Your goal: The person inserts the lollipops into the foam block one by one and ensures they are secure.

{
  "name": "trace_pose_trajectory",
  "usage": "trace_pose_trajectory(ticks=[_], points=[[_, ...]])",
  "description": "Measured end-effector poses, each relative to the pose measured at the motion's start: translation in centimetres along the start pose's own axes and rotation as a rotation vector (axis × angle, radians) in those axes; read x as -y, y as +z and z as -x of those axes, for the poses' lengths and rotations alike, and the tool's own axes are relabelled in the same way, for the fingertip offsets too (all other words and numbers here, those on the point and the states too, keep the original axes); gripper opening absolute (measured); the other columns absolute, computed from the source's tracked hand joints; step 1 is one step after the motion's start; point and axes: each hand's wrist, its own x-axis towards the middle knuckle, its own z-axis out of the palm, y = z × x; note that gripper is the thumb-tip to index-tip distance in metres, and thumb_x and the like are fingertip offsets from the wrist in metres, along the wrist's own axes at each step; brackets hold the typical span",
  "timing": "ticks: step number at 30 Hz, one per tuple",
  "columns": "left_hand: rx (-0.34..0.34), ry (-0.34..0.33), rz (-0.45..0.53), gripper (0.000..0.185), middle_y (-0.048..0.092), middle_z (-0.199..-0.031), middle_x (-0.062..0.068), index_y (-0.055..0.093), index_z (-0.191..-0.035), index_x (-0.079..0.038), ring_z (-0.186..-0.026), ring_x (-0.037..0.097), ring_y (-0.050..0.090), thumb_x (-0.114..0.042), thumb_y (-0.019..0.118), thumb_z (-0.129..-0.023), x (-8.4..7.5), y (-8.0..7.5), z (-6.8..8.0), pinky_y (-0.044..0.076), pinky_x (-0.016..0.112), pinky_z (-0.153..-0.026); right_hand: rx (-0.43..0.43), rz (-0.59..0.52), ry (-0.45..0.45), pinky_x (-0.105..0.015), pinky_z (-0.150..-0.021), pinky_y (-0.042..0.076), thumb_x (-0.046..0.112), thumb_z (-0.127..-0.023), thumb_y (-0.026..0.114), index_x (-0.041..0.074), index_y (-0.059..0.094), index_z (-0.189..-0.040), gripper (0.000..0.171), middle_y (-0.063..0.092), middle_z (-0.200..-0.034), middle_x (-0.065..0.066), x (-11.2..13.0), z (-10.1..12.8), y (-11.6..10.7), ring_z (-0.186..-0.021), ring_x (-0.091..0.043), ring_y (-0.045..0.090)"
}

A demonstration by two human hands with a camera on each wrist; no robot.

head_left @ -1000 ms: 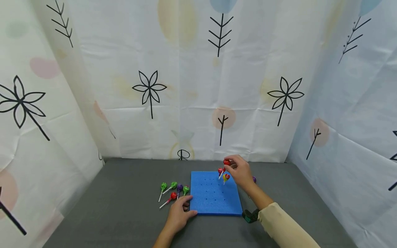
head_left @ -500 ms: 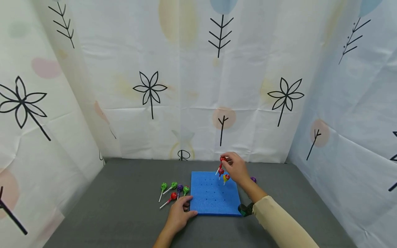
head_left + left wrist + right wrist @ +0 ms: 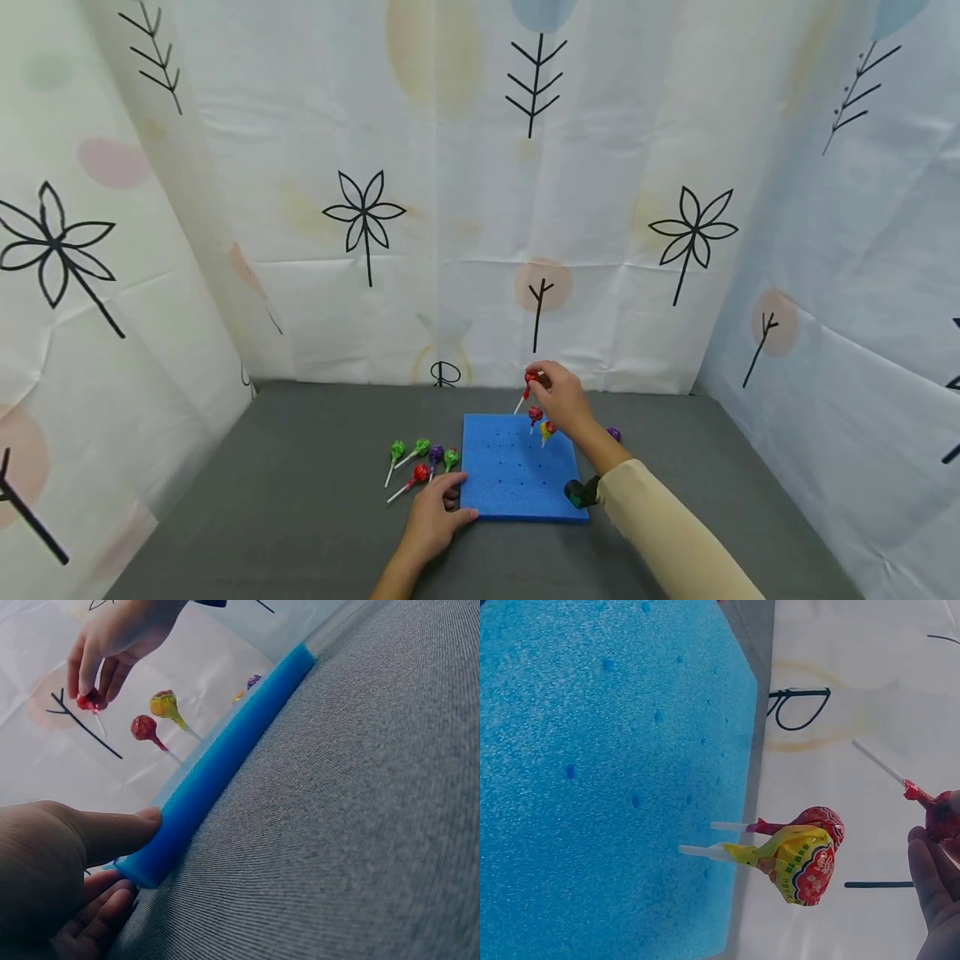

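Note:
My right hand (image 3: pixel 564 406) holds a red-wrapped lollipop (image 3: pixel 939 816) by its candy head, above the far edge of a blue foam board (image 3: pixel 510 502). Its white stick points down and to the left, clear of the board. Rows of small holes dot the board. Near the far right corner a red lollipop (image 3: pixel 535 413) and a yellow-and-red lollipop (image 3: pixel 802 862) stand with their sticks in it. My left hand (image 3: pixel 431 517) grips the board's near left corner, thumb (image 3: pixel 127 831) against the edge and the other fingers curled beside it.
Left of the board lie several loose lollipops: green (image 3: pixel 397 451), purple (image 3: pixel 437 452) and red (image 3: pixel 421 473). A purple lollipop (image 3: pixel 614 434) shows beyond the board's right side, partly behind my right arm. A patterned white curtain (image 3: pixel 450 208) encloses the grey table (image 3: pixel 285 500).
My right hand has moved left and slightly farther back with the red lollipop, from above the standing lollipops to the board's far edge. My left hand has stayed at the corner.

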Motion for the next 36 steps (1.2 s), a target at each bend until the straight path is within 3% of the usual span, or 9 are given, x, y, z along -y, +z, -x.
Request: trace_pose_trajectory(ticks=[13, 19, 28, 36], points=[[-0.005, -0.004, -0.008, 0.054, 0.062, -0.107, 0.008, 0.064, -0.121, -0.002, -0.087, 0.02, 0.059, -0.012, 0.085, -0.072, 0.2, -0.2, 0.1, 0.051, 0.035, -0.074, 0.106, 0.153, 0.018, -0.04, -0.082, 0.052, 0.008, -0.09, 0.07, 0.008, 0.065, -0.117, 0.028, 0.063, -0.111, -0.006, 0.1, -0.9, 1.3, -0.096, -0.022, 0.063], [-0.006, 0.01, -0.009, 0.054, 0.062, -0.107, 0.008, 0.064, -0.121, -0.002, -0.088, 0.02, 0.06, -0.013, 0.085, -0.072, 0.1, -0.2, 0.0, 0.051, 0.034, -0.074, 0.154, 0.152, 0.071, -0.039, -0.081, 0.052, 0.009, -0.09, 0.07, 0.01, 0.066, -0.116, 0.026, 0.063, -0.109, -0.004, 0.2, -0.8, 1.9, -0.097, -0.022, 0.063], [0.005, -0.009, -0.009, 0.055, 0.062, -0.107, 0.008, 0.064, -0.122, -0.003, -0.088, 0.02, 0.06, -0.013, 0.085, -0.073, -0.1, -0.1, 0.0, 0.051, 0.036, -0.074, 0.172, 0.153, 0.079, -0.039, -0.08, 0.052, 0.006, -0.088, 0.071, 0.008, 0.066, -0.114, 0.026, 0.063, -0.105, -0.004, 0.0, -0.6, 2.8, -0.095, -0.022, 0.064], [0.01, -0.009, -0.009, 0.055, 0.062, -0.108, 0.008, 0.064, -0.122, -0.003, -0.088, 0.02, 0.06, -0.013, 0.085, -0.073, -0.2, -0.1, -0.1, 0.051, 0.036, -0.074, 0.206, 0.21, 0.125, -0.039, -0.082, 0.051, 0.008, -0.088, 0.072, 0.01, 0.065, -0.115, 0.028, 0.063, -0.103, -0.002, -0.2, -0.4, 3.4, -0.095, -0.02, 0.062]])
